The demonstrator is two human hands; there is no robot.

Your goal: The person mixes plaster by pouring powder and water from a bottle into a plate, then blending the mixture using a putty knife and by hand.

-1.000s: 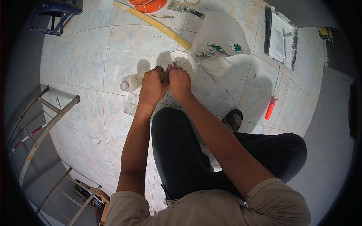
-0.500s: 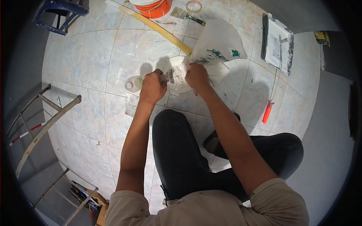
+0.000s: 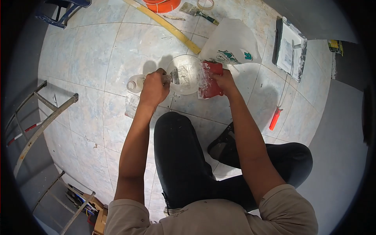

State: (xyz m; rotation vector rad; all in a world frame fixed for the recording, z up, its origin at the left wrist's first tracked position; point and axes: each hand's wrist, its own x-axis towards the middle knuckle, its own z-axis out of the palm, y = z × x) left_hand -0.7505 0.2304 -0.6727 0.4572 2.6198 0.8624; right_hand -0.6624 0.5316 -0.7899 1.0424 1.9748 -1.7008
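Note:
My left hand (image 3: 154,88) is closed around the handle of a putty knife, its dark blade (image 3: 175,77) reaching over a round, pale, see-through tub (image 3: 189,89). White residue coats the inside of the tub. On the tub's right side, my right hand (image 3: 225,80) grips a red spreader (image 3: 211,87) whose left part is smeared with white putty. The spreader overlaps the tub's right rim; whether they touch I cannot tell. A clear bottle (image 3: 133,84) is just left of my left hand, partly hidden by it.
Beyond the tub lie a white plastic bag (image 3: 234,37), a yellow straightedge (image 3: 166,27), a paintbrush (image 3: 197,13), a tape roll (image 3: 205,4) and an orange bucket (image 3: 162,5). A paint tray (image 3: 290,51) and red-handled roller frame (image 3: 275,119) are right; a ladder (image 3: 47,121) is left.
My right hand has moved right and turned, bringing the spreader's red face into view. My left hand keeps its hold on the putty knife. Less white material shows in the tub.

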